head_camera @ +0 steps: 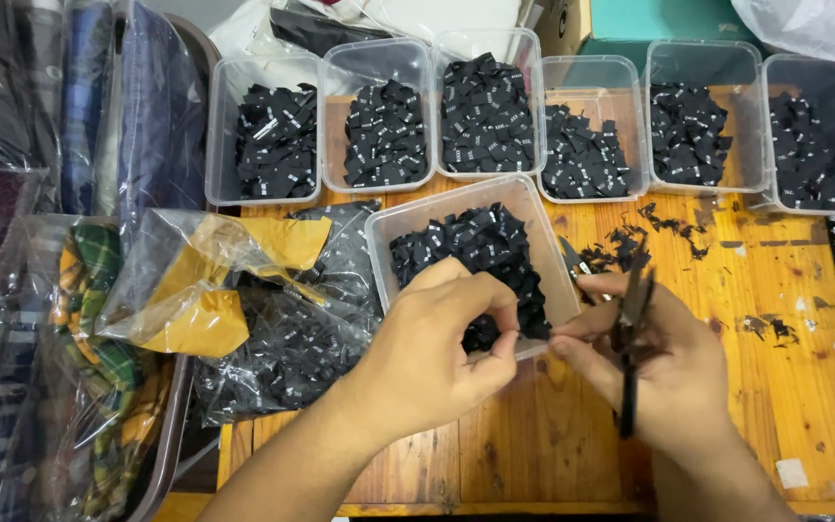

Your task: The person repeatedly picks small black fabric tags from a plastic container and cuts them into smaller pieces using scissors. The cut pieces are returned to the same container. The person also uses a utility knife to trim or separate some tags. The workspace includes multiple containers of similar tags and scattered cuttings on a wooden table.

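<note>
My left hand point(437, 348) hovers over the near edge of a clear plastic tub point(386, 232) full of small black fabric labels point(475, 246), and pinches one black label point(506, 338) between thumb and fingertips. My right hand point(659, 362) sits just to the right of the tub and grips black scissors point(630, 338), blades pointing up towards the tub. The fingertips of both hands nearly meet at the tub's front corner.
Several clear tubs of black labels point(485, 116) line the back of the wooden table point(775, 338). Black fabric scraps point(669, 227) lie scattered behind my right hand. Plastic bags of black labels point(292, 338) and bagged folded cloth point(89, 319) fill the left side.
</note>
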